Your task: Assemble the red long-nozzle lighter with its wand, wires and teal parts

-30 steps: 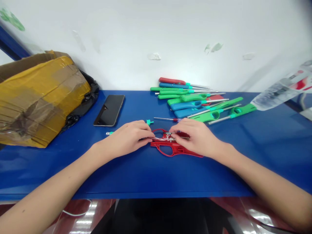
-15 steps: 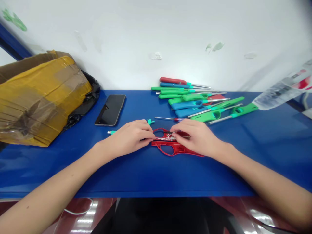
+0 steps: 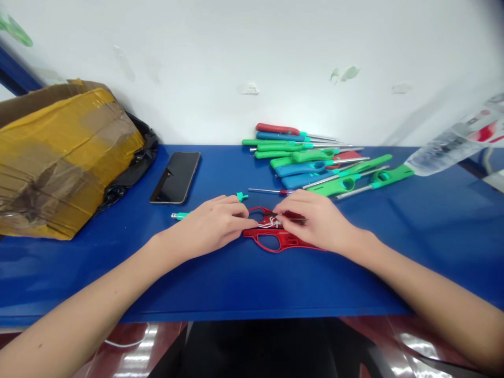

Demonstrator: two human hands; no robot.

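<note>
Two halves of a red gas-lighter casing lie side by side: a far half [image 3: 258, 210] and a near half [image 3: 271, 242], inner faces up. Thin white wires [image 3: 268, 222] run inside the far half. My left hand [image 3: 216, 223] is at the casing's left end, one digit stretched onto the wires and the others curled by the edge. My right hand [image 3: 318, 218] covers the right end, thumb and fingertip pinched at the wires. A small teal part [image 3: 241, 197] lies beyond my left fingers. A teal piece with a metal end [image 3: 179, 216] is partly under that hand.
A screwdriver [image 3: 263, 191] lies behind my right hand. Several green, blue and red lighters [image 3: 311, 167] are heaped by the wall. A phone [image 3: 176, 177] and a taped cardboard box [image 3: 66, 163] are on the left, a clear plastic bottle [image 3: 437, 152] on the right.
My left digit has moved right, further onto the white wires in the casing. My right hand stays pinched in place. The whole view has shifted slightly.
</note>
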